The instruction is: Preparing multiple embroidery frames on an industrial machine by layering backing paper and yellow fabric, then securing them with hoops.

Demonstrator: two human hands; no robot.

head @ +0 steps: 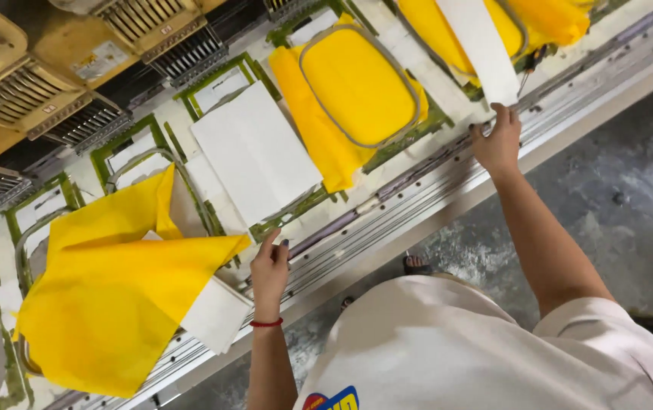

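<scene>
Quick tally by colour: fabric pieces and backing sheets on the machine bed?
Yellow fabric pieces: 3 (loose, hooped, far right)
White sheets: 3 (flat, under the loose piece, strip at the right hand)
Total: 6

2 labels show on the tan machine heads along the upper left. A larger pale rectangular sticker (99,60) sits on the sloped cover near the top, tilted with it. A small white tag (48,108), also rectangular, sits lower left beside a metal grille. No packages or screens show.
</scene>
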